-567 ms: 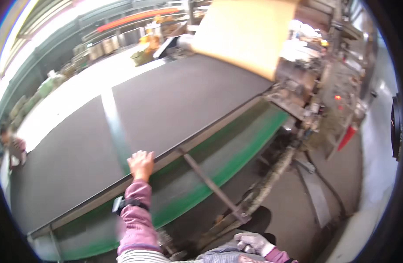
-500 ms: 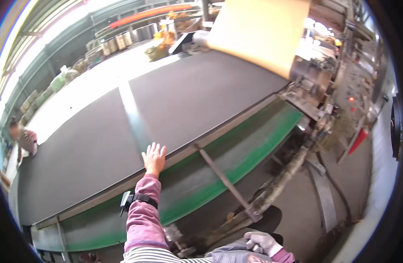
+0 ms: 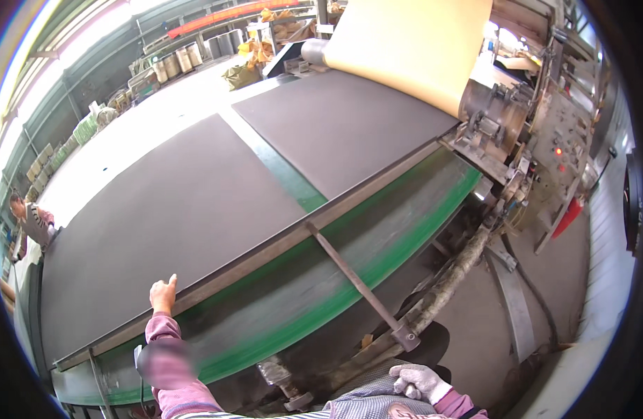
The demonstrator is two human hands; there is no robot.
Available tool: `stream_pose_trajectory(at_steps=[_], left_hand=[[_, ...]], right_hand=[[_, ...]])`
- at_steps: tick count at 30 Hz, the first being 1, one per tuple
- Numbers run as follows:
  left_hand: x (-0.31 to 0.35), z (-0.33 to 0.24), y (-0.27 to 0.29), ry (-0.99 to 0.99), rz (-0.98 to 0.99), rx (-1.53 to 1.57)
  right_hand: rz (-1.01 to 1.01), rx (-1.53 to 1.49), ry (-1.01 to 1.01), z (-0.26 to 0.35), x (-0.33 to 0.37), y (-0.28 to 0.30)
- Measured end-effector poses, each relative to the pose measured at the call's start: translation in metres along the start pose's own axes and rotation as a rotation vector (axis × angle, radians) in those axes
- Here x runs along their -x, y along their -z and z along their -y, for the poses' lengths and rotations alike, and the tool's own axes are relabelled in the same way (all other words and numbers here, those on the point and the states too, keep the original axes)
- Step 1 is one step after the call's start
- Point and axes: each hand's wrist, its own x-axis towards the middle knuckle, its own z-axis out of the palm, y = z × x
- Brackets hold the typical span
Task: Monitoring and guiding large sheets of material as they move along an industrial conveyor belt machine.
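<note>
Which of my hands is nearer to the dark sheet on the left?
Left: your bare left hand is at the near edge of the dark sheet; your gloved right hand is well apart from it, low in the view.

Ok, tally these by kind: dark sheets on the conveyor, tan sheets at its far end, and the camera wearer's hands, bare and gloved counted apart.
Dark sheets: 2
Tan sheet: 1
Bare left hand: 1
Gloved right hand: 1
Total: 5
</note>
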Motion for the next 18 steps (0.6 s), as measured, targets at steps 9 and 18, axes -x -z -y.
stream_pose_trajectory(at_steps=[9, 18], left_hand=[[0.032, -0.206, 0.034, -0.38, 0.012, 0.24], [-0.001, -0.145, 0.01, -0.479, -0.284, -0.278]], right_hand=[[0.014, 0.007, 0.031, 0.001, 0.01, -0.004], [0.03, 0.001, 0.05, -0.003, 0.01, 0.001]])
